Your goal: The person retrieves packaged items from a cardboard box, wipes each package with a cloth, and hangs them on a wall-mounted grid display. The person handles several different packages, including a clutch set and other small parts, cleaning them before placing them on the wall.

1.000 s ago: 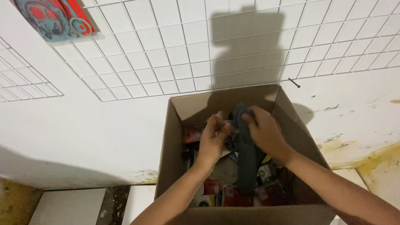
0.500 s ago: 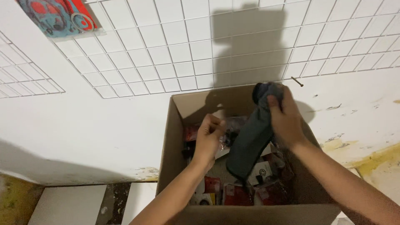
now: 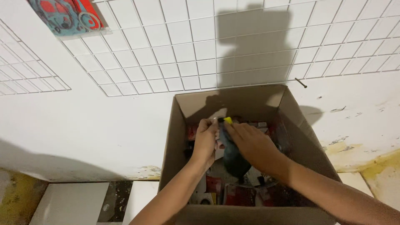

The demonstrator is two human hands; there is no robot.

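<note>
An open brown cardboard box (image 3: 179, 125) stands against a white wall, filled with red and white packets and small items. Both of my hands are inside it. My right hand (image 3: 252, 146) grips a dark teal cloth item (image 3: 233, 160) that hangs down into the box, with a small yellow tip (image 3: 228, 120) showing at its top. My left hand (image 3: 205, 139) is closed around the same item's upper end, next to a white packet.
A white wire grid panel (image 3: 175, 46) hangs on the wall above the box, with a red and blue printed pack (image 3: 66, 14) clipped at the upper left. A nail (image 3: 301, 83) sticks from the wall. White floor tiles (image 3: 68, 204) lie below left.
My right hand lifted the dark cloth item up toward the box's back right corner, then brought it back down to the middle, where my left hand now meets it.
</note>
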